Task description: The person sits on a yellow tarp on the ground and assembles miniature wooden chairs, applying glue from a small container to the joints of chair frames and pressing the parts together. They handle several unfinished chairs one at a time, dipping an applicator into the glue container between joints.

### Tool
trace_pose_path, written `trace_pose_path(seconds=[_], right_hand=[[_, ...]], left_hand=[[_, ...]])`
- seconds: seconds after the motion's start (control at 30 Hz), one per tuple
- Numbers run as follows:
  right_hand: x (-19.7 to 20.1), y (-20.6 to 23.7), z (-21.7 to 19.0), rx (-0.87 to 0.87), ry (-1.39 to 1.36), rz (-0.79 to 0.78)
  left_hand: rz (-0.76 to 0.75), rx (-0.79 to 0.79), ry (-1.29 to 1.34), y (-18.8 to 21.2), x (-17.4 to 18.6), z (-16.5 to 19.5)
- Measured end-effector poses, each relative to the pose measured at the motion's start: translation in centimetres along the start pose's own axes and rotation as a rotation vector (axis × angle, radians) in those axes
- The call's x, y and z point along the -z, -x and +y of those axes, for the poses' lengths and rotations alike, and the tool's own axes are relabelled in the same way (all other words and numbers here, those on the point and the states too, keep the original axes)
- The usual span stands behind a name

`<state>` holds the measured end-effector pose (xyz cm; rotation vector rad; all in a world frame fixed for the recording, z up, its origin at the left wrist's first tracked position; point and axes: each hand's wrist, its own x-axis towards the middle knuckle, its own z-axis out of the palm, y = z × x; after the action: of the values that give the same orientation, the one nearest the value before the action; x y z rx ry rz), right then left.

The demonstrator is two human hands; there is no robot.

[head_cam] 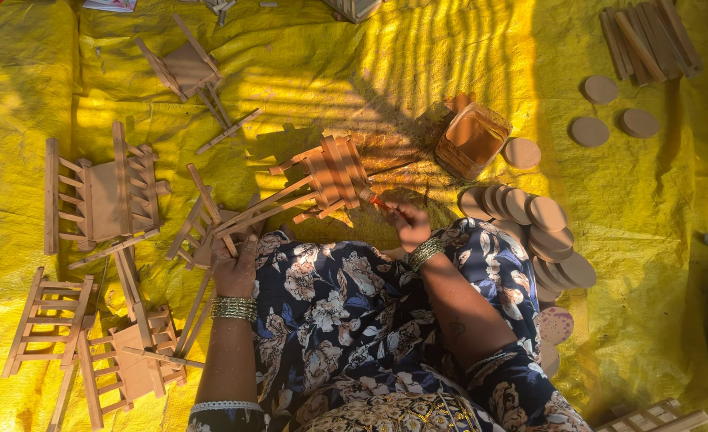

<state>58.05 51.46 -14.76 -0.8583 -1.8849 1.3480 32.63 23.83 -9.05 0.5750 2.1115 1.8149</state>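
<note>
The small slatted wooden chair frame point(322, 182) lay tilted just ahead of the knees on the yellow sheet point(418, 64), its long rails slanting down-left into the left hand point(236, 268), whose fingers were closed around them. The right hand point(410, 224), nearer the slats, pinched a thin red-tipped brush point(370, 198) touching them. An open amber glue jar point(472, 138) stood just beyond, beside round wooden discs point(550, 240).

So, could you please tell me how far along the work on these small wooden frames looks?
Several assembled wooden frames already lie on the yellow sheet to the left. In hand: the left hand steadies a slatted frame while the right hand holds a brush to it, beside an open jar. Loose sticks and round discs remain unused.
</note>
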Motion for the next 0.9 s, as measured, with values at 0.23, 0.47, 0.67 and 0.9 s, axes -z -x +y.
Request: trace_pose_path(seconds=[0.23, 0.47, 0.67, 0.9], right_hand=[[0.9, 0.7, -2.0, -0.225, 0.487, -0.126], [3.6, -0.9, -2.5, 0.226, 0.2, 0.259], [7.2, -4.2, 2.7, -0.103, -0.621, 0.172], [8.1, -6.2, 4.9, -0.231, -0.56, -0.004]], left_hand=[[0.01, 0.24, 0.201, -2.9, -0.1, 3.9], [-0.028, -0.374, -0.092, -3.2, -3.2, 7.1], [-0.306, -0.729, -0.694, -1.6, -3.3, 12.4], [-0.408, -0.666, -0.563, -1.6, -2.1, 12.9]])
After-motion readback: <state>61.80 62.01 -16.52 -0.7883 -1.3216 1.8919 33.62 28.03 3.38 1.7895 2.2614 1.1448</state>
